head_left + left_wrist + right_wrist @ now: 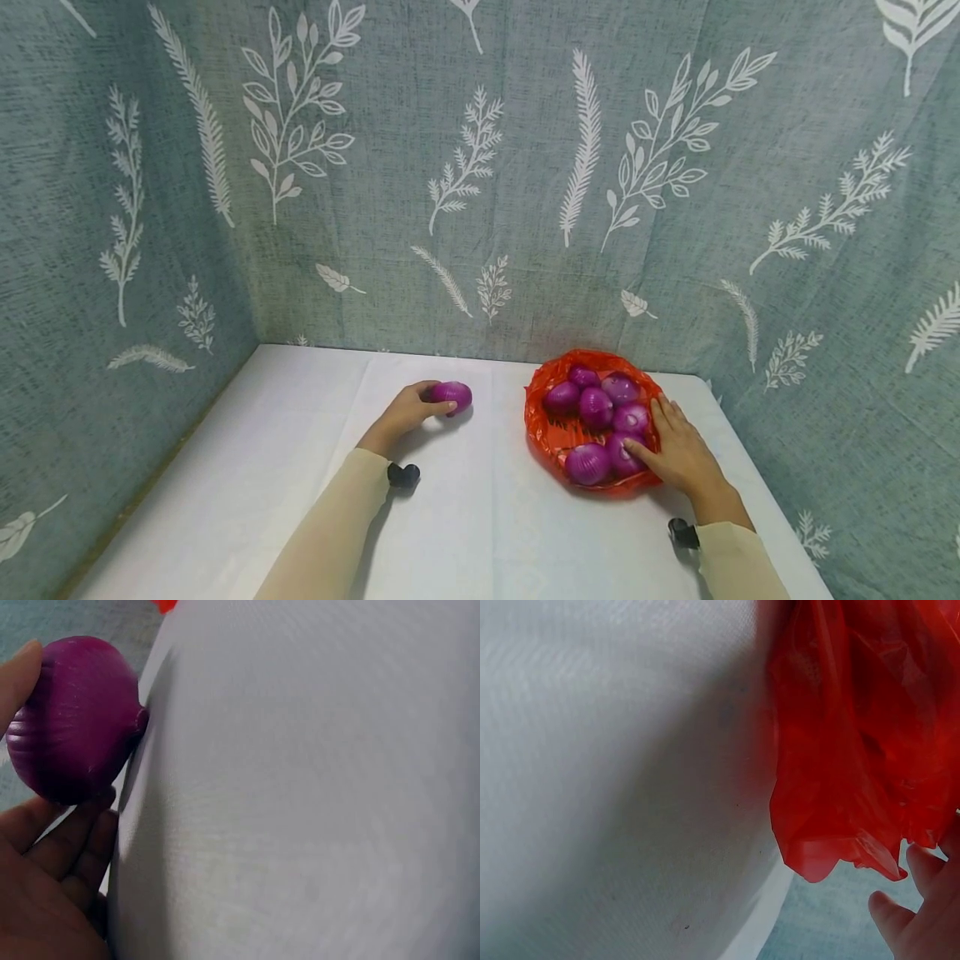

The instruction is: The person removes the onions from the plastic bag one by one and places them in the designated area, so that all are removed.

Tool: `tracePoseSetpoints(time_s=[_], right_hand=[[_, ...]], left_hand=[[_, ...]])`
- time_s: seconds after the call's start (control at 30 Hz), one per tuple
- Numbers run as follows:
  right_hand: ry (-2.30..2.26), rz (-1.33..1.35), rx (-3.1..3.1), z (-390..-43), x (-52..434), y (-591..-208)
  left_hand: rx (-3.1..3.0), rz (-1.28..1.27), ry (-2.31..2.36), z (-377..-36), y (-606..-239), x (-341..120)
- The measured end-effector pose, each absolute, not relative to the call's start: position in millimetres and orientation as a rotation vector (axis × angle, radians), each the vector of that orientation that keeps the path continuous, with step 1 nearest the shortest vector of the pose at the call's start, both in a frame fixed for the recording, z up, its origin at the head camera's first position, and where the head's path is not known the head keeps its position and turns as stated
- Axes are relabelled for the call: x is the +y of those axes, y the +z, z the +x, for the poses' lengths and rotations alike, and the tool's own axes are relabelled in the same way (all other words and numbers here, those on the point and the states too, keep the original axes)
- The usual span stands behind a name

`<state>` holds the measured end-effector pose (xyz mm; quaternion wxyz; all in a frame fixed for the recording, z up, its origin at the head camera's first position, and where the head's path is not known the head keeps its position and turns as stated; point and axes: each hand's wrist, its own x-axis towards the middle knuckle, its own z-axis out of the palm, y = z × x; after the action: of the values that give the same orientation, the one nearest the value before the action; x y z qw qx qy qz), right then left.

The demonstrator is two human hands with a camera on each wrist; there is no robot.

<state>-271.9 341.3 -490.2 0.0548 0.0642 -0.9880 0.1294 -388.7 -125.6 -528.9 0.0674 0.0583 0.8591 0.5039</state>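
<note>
The left hand (408,410) reaches forward over the white table (465,533), forearm in a cream sleeve (330,533) angled up from the lower middle, and its fingers and thumb curl round a single purple onion (452,395) that sits on the tabletop left of centre; in the left wrist view the thumb tip lies on the onion's top and the fingers (71,844) cup it from below. The right hand (678,454) stretches out from the lower right with fingers straight and spread, lying flat on the near right edge of a red plastic bag (555,433) and touching one of the onions in it. That bag lies opened out on the table near the back wall, holding a heap of purple onions (596,408), well apart from the single onion. The right wrist view shows only crumpled red plastic and fingertips (911,922)
</note>
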Motion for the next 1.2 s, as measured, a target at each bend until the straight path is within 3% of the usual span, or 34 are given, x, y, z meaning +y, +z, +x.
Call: tracePoseSetpoints(time_s=[1.2], right_hand=[[0.443, 0.158, -3.003, -271.0, 338.9, -492.3]], left_hand=[[2.547, 0.215, 1.643, -383.9, -517.2, -113.2]])
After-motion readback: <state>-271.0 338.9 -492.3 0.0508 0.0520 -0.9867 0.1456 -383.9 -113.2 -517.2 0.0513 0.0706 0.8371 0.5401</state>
